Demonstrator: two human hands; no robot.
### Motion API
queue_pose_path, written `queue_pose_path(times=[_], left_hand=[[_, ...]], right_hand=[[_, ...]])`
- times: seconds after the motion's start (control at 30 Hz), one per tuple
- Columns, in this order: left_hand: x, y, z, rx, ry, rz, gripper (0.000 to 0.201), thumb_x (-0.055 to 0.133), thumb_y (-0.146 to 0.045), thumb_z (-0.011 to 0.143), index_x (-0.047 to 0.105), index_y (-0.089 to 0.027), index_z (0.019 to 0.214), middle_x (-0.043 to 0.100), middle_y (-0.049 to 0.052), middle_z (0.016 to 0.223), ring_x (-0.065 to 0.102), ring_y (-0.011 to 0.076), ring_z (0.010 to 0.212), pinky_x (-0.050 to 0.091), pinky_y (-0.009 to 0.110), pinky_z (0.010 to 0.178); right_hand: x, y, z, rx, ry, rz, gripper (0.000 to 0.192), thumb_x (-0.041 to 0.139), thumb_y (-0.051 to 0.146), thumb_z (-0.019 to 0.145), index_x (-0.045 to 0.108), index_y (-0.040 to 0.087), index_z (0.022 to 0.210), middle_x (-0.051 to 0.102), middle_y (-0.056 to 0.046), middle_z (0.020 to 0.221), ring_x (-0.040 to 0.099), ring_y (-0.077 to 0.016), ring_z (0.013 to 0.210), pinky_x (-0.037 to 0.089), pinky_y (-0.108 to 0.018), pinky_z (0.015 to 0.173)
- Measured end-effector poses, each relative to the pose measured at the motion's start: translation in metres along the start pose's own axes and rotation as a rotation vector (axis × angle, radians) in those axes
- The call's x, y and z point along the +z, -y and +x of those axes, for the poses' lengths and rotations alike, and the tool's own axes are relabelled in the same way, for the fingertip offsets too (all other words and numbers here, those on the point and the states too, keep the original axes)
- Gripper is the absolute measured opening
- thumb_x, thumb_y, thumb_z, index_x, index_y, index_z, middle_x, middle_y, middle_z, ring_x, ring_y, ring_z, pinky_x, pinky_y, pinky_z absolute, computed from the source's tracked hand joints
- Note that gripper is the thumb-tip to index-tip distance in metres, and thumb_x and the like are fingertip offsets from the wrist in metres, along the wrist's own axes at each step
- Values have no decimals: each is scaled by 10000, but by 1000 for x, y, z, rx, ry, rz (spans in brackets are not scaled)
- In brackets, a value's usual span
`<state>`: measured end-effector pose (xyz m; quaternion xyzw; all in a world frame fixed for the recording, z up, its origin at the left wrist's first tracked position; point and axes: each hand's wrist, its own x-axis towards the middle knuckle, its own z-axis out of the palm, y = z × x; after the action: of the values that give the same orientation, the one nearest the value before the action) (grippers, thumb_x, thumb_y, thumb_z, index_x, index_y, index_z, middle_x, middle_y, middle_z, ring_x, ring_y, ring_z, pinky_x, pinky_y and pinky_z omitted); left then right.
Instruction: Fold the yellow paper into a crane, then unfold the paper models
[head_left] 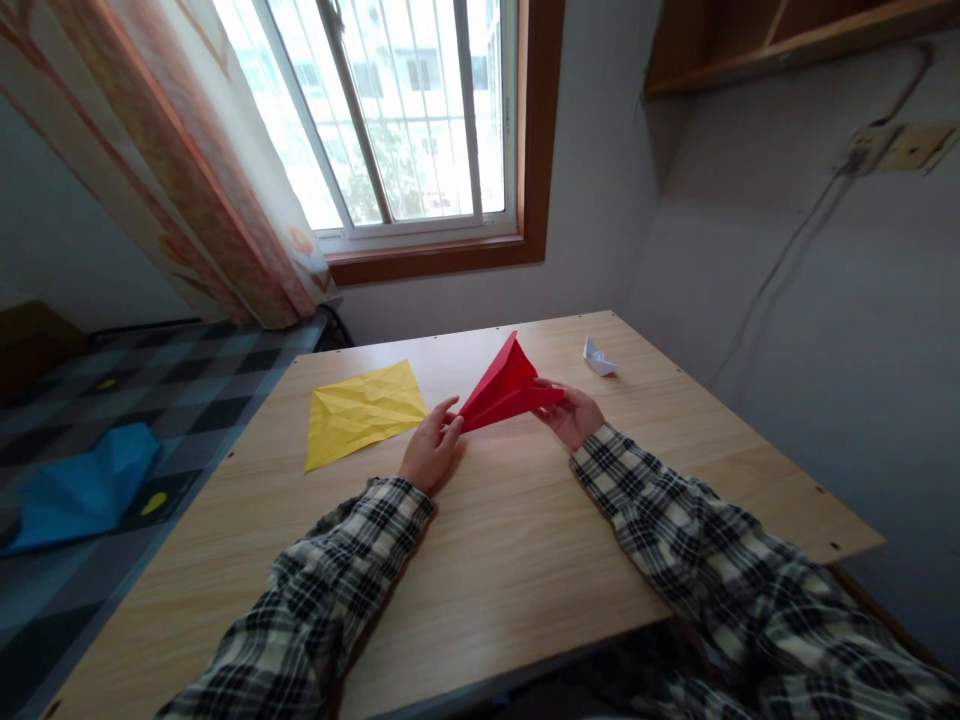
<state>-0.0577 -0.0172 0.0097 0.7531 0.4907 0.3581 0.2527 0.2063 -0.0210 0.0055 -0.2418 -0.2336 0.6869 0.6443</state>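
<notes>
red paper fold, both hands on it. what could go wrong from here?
1. The red folded paper is pinched only at two corners, by the left hand and the right hand; a hard pull could tear or skew a crease.
2. The small white paper boat lies near the right hand; a sweep might knock it.

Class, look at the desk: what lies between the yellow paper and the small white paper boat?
In the head view, the folded red paper, held by both hands.

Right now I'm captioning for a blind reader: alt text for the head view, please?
Two hands in plaid sleeves hold a folded red paper just above a wooden table, the left hand at its near tip, the right hand at its side. A creased yellow sheet and small white paper boat lie nearby.
</notes>
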Motion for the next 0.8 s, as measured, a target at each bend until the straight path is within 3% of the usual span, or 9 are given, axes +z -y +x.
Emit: queue_pose_path(times=[0.07,0.2,0.37,0.53,0.67,0.8], left_hand=[[4,-6,0,9,3,1,492,418,-455,970,509,-182,1370,684,74,1009,646,213,907,513,381,879],[14,-16,0,74,5,-65,427,393,-399,981,545,-168,1306,673,101,1172,619,221,1060,475,374,962],[20,-21,-1,59,7,-126,373,447,-386,963,582,-176,1240,709,66,1046,647,196,908,519,330,834],[23,-18,6,47,-94,-142,344,467,-382,956,606,-186,1203,698,50,949,636,171,788,526,298,722],[29,-17,17,44,-191,-188,355,447,-384,967,598,-175,1211,679,52,922,599,150,716,511,271,647],[39,-19,26,35,-271,-216,361,443,-387,974,575,-170,1231,665,49,917,573,136,667,502,260,601]], right_hand=[[0,0,0,-1,17,35,233,557,174,783,737,164,931,780,-65,913,711,-188,868,579,-336,808],[4,2,-2,17,19,95,239,566,267,828,710,196,1005,778,-46,922,708,-201,903,566,-372,844],[11,2,-6,-27,-14,77,370,668,545,805,661,282,1067,758,-25,1011,688,-220,995,545,-400,898],[13,-5,-5,-33,-27,-9,495,629,692,780,619,294,1074,717,-45,1073,677,-234,1011,551,-405,889],[9,-7,-1,-11,-52,-45,552,591,728,788,585,303,1141,700,-52,1068,689,-231,991,573,-383,834],[6,-12,0,39,-70,-117,486,672,604,808,586,275,1155,707,-48,1011,709,-202,900,587,-346,780]])
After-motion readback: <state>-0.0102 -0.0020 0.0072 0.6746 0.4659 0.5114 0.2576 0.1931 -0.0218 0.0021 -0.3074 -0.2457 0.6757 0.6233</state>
